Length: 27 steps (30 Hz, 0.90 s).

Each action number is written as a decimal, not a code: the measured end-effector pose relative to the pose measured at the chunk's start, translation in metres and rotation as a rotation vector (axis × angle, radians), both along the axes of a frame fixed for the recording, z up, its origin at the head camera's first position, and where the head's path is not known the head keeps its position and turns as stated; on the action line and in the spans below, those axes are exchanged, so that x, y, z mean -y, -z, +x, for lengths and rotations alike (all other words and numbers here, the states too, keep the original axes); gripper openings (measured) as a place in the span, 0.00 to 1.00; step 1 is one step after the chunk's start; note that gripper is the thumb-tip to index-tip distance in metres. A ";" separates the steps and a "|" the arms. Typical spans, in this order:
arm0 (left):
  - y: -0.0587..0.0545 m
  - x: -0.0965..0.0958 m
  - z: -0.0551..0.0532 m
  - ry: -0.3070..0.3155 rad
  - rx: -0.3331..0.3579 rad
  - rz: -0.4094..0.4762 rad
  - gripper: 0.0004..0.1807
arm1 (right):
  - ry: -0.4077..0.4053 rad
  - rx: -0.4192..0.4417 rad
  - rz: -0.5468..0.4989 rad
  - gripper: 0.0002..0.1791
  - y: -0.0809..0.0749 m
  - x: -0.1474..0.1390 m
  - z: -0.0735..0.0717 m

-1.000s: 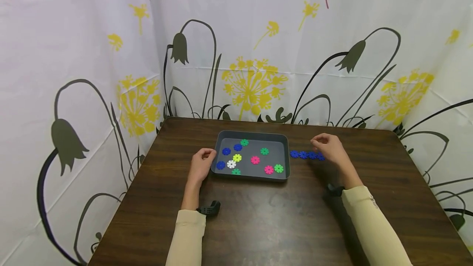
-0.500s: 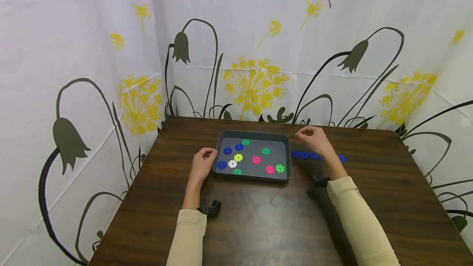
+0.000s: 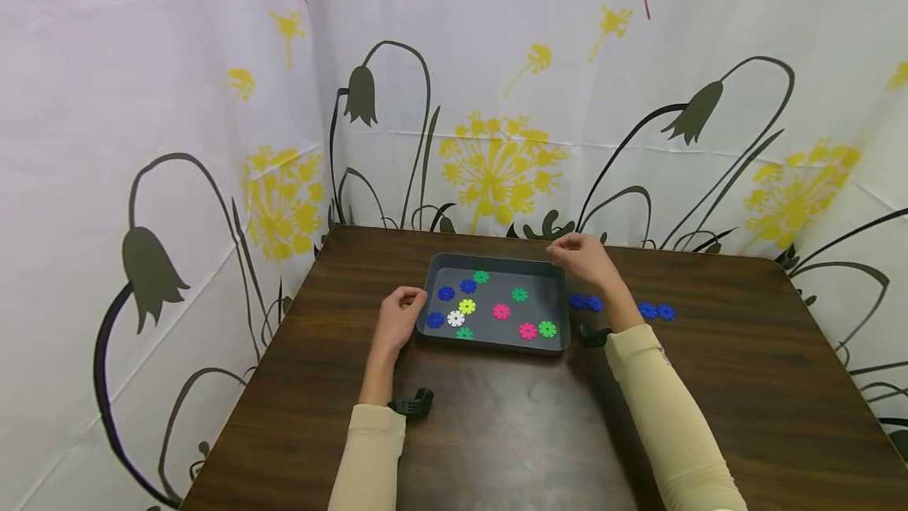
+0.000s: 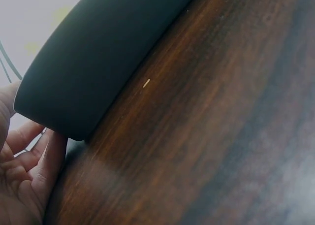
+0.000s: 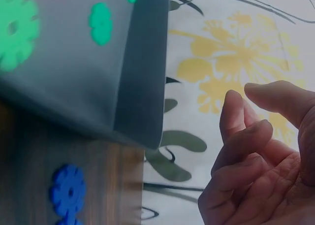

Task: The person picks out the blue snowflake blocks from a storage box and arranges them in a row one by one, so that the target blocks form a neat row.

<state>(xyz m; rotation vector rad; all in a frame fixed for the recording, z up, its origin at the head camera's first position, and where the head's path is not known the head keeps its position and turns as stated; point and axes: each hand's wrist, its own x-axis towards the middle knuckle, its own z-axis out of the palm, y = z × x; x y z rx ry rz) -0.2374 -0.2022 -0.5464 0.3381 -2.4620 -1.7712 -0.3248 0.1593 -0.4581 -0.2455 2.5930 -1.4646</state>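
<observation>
A dark grey tray (image 3: 489, 345) on the table holds several notched plastic discs: blue (image 3: 446, 293), green (image 3: 548, 329), pink (image 3: 500, 311), one yellow disc (image 3: 467, 306) and one white disc (image 3: 455, 318). My left hand (image 3: 397, 319) grips the tray's left side; in the left wrist view its thumb and fingers lie either side of the tray wall (image 4: 93, 62). Above the tray's back right corner hovers my right hand (image 3: 586, 260), fingers loosely bent, holding nothing. Blue discs (image 3: 586, 303) lie in a row right of the tray, partly hidden by my right forearm.
More blue discs (image 3: 656, 311) show beyond my right wrist on the brown wooden table (image 3: 511, 432). A white curtain (image 3: 411, 14) with printed flowers hangs behind the table's back edge. Each wrist wears a black band (image 3: 414, 403).
My right hand has moved left from above the blue disc row to the tray's back right corner, uncovering blue discs at the row's right end. The left hand stays at the tray.
</observation>
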 end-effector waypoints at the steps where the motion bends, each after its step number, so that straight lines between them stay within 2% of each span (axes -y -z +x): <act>1: 0.001 0.000 0.000 0.001 -0.001 0.001 0.17 | -0.004 0.001 -0.004 0.19 0.001 0.003 -0.002; 5: 0.001 0.001 -0.001 0.000 -0.002 -0.001 0.16 | -0.052 0.016 -0.019 0.19 0.005 0.015 -0.009; 10: -0.001 0.001 -0.002 -0.005 -0.009 0.012 0.16 | -0.118 0.080 -0.050 0.17 0.013 0.036 -0.022; 16: -0.001 0.000 -0.001 -0.015 -0.007 0.012 0.15 | -0.233 0.133 -0.020 0.14 0.019 0.062 -0.031; 27: -0.002 -0.002 0.000 -0.002 -0.033 0.010 0.13 | -0.393 0.238 -0.005 0.18 0.034 0.097 -0.043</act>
